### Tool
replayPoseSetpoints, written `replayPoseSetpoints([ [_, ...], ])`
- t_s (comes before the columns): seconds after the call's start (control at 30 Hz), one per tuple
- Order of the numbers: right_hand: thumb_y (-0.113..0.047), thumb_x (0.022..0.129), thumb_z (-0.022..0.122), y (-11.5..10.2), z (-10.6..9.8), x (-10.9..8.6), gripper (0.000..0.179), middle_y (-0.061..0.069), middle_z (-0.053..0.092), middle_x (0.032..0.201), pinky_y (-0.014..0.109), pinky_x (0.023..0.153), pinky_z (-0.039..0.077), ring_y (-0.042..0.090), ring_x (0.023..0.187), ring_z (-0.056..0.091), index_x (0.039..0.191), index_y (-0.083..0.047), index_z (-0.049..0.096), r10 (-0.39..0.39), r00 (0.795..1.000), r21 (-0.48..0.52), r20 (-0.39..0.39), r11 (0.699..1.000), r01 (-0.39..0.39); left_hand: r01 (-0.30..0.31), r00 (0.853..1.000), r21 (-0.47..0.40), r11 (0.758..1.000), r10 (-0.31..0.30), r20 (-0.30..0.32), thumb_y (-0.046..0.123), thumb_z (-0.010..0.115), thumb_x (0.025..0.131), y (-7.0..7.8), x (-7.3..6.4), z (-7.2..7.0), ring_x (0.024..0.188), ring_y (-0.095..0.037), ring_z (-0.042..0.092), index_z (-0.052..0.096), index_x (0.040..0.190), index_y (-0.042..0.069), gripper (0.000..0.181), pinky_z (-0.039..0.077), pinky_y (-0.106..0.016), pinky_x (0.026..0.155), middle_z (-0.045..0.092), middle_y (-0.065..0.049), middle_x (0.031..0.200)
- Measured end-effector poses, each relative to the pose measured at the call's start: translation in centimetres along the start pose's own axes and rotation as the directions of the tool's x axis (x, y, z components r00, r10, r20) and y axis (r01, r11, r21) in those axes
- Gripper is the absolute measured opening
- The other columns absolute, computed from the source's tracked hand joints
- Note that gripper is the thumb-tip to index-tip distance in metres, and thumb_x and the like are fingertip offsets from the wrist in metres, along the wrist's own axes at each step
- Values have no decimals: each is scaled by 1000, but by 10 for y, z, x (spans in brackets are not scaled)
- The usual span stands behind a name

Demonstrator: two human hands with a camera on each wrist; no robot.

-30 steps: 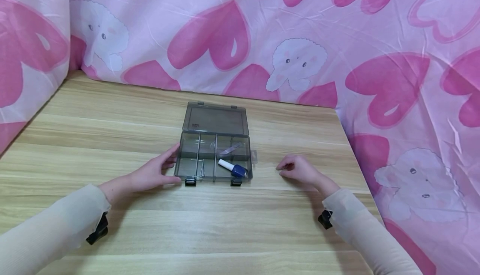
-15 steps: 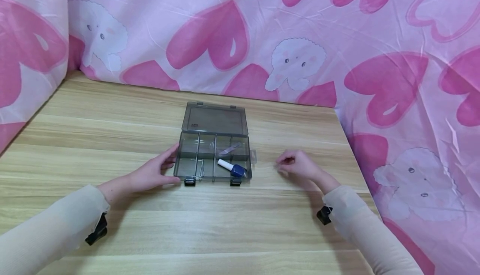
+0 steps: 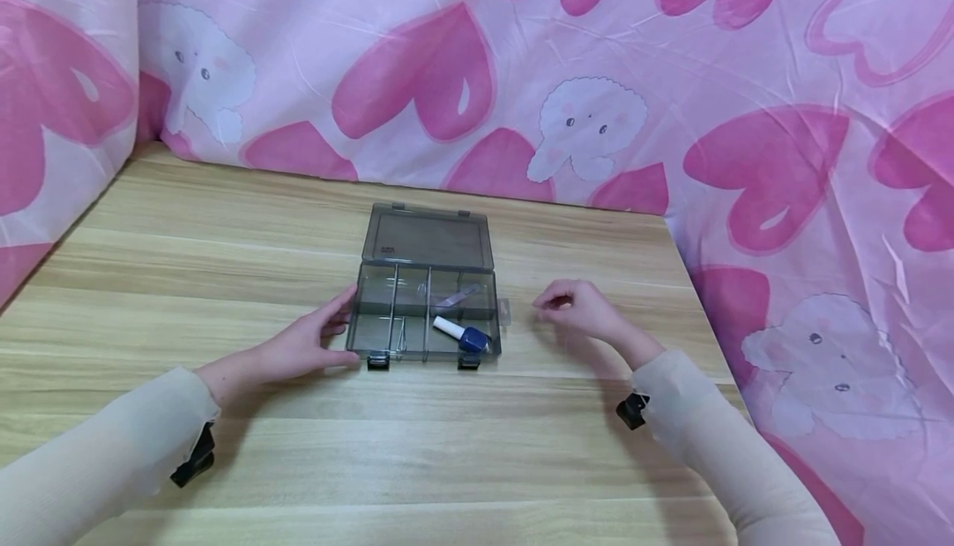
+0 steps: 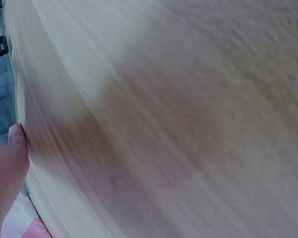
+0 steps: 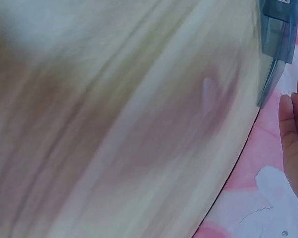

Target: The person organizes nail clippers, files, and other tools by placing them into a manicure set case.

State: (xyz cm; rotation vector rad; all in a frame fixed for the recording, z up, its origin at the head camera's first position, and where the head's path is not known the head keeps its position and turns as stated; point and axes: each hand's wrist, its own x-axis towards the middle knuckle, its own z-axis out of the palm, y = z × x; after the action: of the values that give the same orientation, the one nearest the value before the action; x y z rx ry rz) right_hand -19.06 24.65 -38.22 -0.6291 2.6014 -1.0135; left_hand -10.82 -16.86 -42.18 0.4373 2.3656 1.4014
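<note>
A smoky see-through compartment box (image 3: 373, 332) lies on the table, its lid (image 3: 428, 235) folded back. My left hand (image 3: 301, 347) rests against the box's left side, thumb at the front-left corner and fingers extended. In the front right compartment lies a dark blue nail polish bottle (image 3: 473, 339) with a white cap. Behind it is a slim lilac tool (image 3: 456, 296); thin metal pieces (image 3: 402, 334) stand in the front middle compartment. Right of the box, my right hand (image 3: 585, 310) hovers with thumb and index tips close together. Whether anything small is between them cannot be seen.
The wooden table (image 3: 417, 463) is enclosed by pink heart-print cloth (image 3: 596, 49) at the back and both sides. A clear hanging tab (image 3: 504, 311) sticks out from the box's right side. Black wrist cameras (image 3: 633, 411) sit below both sleeves.
My right hand has risen slightly from near the table and moved a little left toward the box. The left hand and the box have stayed in place.
</note>
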Motion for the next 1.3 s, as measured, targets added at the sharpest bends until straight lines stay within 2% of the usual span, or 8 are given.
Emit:
replayPoseSetpoints([
  [0.3, 2, 80, 67, -19, 8, 21, 16, 15, 69, 92, 20, 73, 53, 10, 80, 58, 95, 3, 71, -100, 995, 22, 8, 995, 99, -15, 1000, 0, 1000, 15, -5, 19, 76, 76, 1, -2, 0, 130, -46, 36, 2, 149, 0, 105, 33, -51, 110, 20, -32, 149],
  [0.67, -3, 81, 68, -52, 22, 46, 15, 11, 69, 90, 29, 75, 54, 15, 80, 58, 95, 1, 72, -107, 994, -1, 11, 994, 107, 8, 1000, -8, 1000, -8, 1, 20, 76, 76, -2, 0, 0, 132, -44, 34, 2, 150, 3, 106, 31, -49, 112, 19, -29, 151],
  [1.0, -8, 84, 67, -73, 34, 68, 16, 8, 68, 93, 22, 69, 51, 15, 81, 56, 99, -5, 72, -108, 993, -23, 43, 994, 109, 6, 1000, -9, 1000, -6, 1, 19, 76, 76, -1, 0, 0, 132, -45, 34, 2, 150, 3, 106, 30, -50, 112, 20, -30, 150],
  [1.3, -7, 83, 68, -89, 47, 85, 18, 10, 68, 94, 24, 74, 55, 17, 84, 61, 100, -1, 71, -144, 988, -15, 50, 989, 145, -2, 1000, -16, 1000, 3, 4, 20, 76, 75, -3, 0, 0, 133, -44, 34, 1, 150, 2, 107, 30, -49, 112, 18, -29, 151],
])
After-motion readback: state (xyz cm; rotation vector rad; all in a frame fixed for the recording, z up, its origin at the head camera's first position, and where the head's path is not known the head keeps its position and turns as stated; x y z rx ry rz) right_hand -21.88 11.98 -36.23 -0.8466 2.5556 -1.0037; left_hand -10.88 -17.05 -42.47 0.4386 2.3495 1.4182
